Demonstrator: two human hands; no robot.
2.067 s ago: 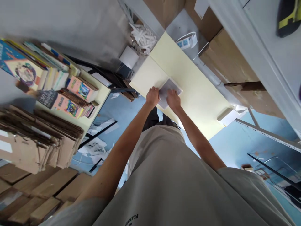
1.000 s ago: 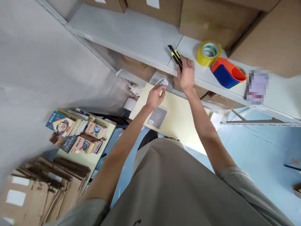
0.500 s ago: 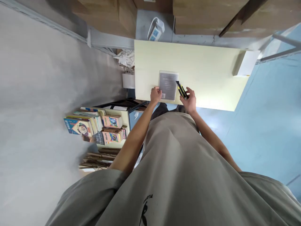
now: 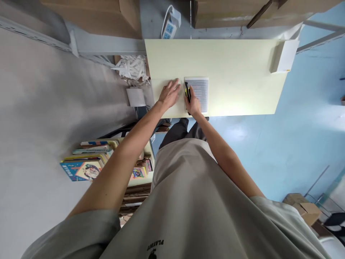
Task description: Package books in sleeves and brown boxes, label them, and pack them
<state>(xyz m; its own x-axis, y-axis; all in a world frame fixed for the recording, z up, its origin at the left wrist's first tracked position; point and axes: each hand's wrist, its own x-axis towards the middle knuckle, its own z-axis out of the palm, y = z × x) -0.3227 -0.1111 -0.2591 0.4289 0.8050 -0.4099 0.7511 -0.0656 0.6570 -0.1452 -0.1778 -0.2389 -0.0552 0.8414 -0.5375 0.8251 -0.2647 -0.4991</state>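
Observation:
A booklet lies open near the front edge of the pale yellow table, its printed page facing up. To the left of that page spreads a pale, nearly blank sheet or cover, hard to tell from the tabletop. My left hand rests flat on this pale part, fingers stretched out. Gripped in my right hand is a black and yellow utility knife, its tip pointing away from me over the page's left edge. Whether the blade touches the paper I cannot tell.
A white box stands at the table's right end. Behind the table are a power strip and cardboard boxes. Crumpled white scraps lie left of it. Stacked books stand at lower left.
The booklet has gone from closed to open. My left hand has flattened out on its left side. My right hand has carried the utility knife leftward, onto the page's left edge. The view has shifted.

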